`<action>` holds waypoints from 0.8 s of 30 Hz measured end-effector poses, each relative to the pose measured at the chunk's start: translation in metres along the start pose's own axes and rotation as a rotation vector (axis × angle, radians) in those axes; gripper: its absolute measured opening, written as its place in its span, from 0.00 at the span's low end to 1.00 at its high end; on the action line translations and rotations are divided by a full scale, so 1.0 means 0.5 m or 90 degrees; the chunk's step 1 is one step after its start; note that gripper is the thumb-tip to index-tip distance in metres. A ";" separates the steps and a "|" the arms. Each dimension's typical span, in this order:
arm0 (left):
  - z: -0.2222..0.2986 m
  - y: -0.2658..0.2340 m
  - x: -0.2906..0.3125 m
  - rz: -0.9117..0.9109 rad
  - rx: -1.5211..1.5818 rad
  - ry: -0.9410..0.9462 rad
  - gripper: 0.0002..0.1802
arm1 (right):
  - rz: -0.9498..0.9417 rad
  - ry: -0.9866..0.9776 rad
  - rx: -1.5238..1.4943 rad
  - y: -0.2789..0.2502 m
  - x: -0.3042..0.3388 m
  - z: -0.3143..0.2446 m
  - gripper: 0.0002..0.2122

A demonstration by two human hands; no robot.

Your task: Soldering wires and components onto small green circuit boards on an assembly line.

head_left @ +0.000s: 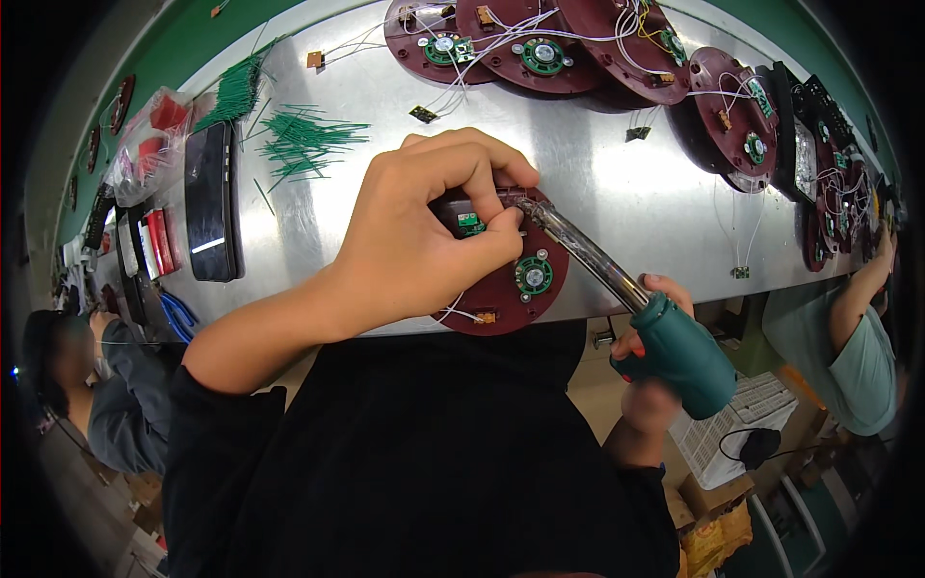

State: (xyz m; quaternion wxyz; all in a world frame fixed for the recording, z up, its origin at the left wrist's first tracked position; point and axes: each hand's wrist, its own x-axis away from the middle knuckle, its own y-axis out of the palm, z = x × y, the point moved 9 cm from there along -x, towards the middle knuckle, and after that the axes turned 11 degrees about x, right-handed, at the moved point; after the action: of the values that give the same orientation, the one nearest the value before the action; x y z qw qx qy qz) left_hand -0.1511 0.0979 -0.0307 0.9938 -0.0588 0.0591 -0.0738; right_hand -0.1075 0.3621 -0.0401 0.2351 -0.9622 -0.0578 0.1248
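A round maroon plastic cover (501, 294) lies at the table's near edge in front of me. It carries a small green-rimmed speaker (534, 276), a green circuit board (470, 223) and a tan connector (486, 318) on white wires. My left hand (424, 226) rests over its upper left, thumb and fingertips pinched at the upper part; what they hold is hidden. My right hand (631, 345) is wrapped around the dark green handle of a soldering gun (689, 358). The gun's long metal barrel slants up to the left, its tip close to my left fingertips.
Several more maroon covers (602, 48) with wires lie along the far side and right. Green wires (303, 140) sit in piles at the left, near a black phone-like device (211, 202) and a clear plastic bag (149, 149). Co-workers sit left and right (848, 318).
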 end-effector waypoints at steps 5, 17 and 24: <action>0.001 -0.001 0.001 0.002 0.014 -0.010 0.13 | -0.011 0.064 -0.023 -0.012 0.015 0.023 0.42; 0.000 0.001 -0.002 -0.005 0.022 -0.027 0.13 | 0.001 0.087 -0.024 -0.011 0.009 0.027 0.43; 0.005 0.000 -0.004 -0.010 0.007 -0.021 0.13 | -0.007 0.104 -0.038 -0.014 0.018 0.036 0.44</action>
State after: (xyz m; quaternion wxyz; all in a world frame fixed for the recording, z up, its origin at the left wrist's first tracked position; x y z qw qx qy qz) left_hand -0.1526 0.0987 -0.0279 0.9943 -0.0551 0.0420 -0.0812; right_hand -0.1038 0.3776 -0.0544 0.2111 -0.9754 -0.0472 0.0429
